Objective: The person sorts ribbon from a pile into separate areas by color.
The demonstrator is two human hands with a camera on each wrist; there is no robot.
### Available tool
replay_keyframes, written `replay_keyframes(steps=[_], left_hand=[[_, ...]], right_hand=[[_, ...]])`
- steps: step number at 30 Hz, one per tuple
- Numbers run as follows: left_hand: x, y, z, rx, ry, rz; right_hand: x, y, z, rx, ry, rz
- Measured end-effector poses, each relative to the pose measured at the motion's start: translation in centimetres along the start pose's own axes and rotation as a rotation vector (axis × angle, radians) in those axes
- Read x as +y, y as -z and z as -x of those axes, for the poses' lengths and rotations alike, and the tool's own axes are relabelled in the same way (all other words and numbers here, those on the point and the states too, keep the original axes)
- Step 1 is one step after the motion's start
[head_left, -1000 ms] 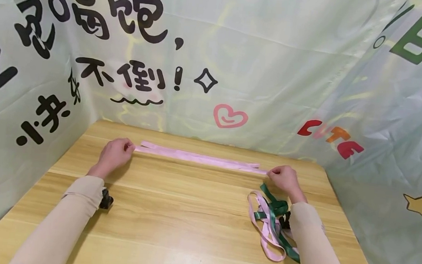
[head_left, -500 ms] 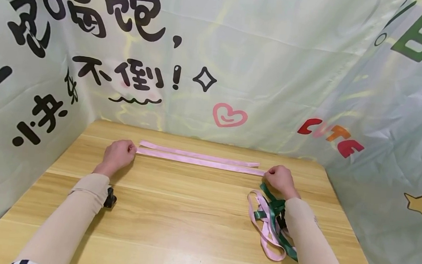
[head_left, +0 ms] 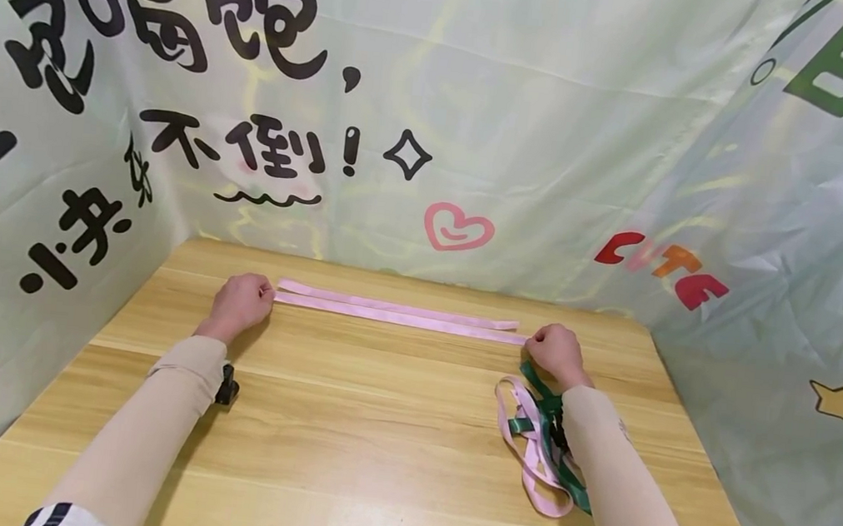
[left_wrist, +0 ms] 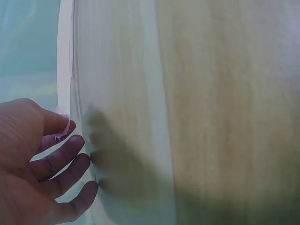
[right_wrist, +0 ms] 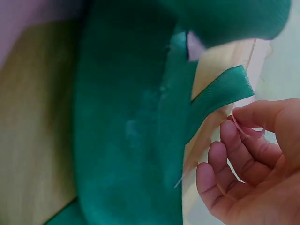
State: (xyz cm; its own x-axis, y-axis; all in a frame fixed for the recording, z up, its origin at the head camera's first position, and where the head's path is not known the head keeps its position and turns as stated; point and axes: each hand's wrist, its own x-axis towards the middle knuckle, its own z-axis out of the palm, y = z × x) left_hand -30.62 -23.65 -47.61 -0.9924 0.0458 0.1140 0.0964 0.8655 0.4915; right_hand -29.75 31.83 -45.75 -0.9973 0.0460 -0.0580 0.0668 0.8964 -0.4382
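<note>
A pink ribbon (head_left: 401, 320) is stretched straight between both hands near the back of the table. My left hand (head_left: 241, 301) pinches its left end between thumb and forefinger; in the left wrist view the frayed ribbon end (left_wrist: 64, 126) sticks out of that pinch while the other fingers stay loosely bent. The right end is pinched by my right hand (head_left: 557, 352), and a short pink tail (right_wrist: 251, 131) curls out past the thumb in the right wrist view. Just behind, a second pink ribbon (head_left: 395, 306) lies flat, nearly parallel to the held one.
A tangle of pink ribbon (head_left: 530, 465) and green ribbon (head_left: 548, 404) lies beside the right forearm, partly hidden by the sleeve. Printed cloth walls (head_left: 552, 141) rise at the back and sides of the wooden table (head_left: 362, 425).
The held ribbon first overlapped the one behind it, then came toward the person, leaving a narrow gap; it has since shifted slightly back. The right hand has moved a little left.
</note>
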Motion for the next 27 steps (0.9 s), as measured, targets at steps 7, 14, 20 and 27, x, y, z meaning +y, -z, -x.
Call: replay_keyframes(steps=[7,14,20,27], left_hand=[[0.29,0.1,-0.08,-0.024,0.041,-0.019],[0.39,0.04,-0.15,-0.013,0.032,-0.023],[0.35,-0.15,-0.21,-0.002,0.026,-0.026],[0.31,-0.23,-0.29,-0.009,0.029,-0.037]], right_hand=[[-0.32,-0.23,-0.06,-0.004,-0.008,0.011],[-0.28,-0.32,-0.2,0.004,-0.022,0.018],[-0.22,-0.63,-0.29,0.016,-0.021,0.021],[-0.17,-0.71,-0.19,0.027,-0.005,-0.006]])
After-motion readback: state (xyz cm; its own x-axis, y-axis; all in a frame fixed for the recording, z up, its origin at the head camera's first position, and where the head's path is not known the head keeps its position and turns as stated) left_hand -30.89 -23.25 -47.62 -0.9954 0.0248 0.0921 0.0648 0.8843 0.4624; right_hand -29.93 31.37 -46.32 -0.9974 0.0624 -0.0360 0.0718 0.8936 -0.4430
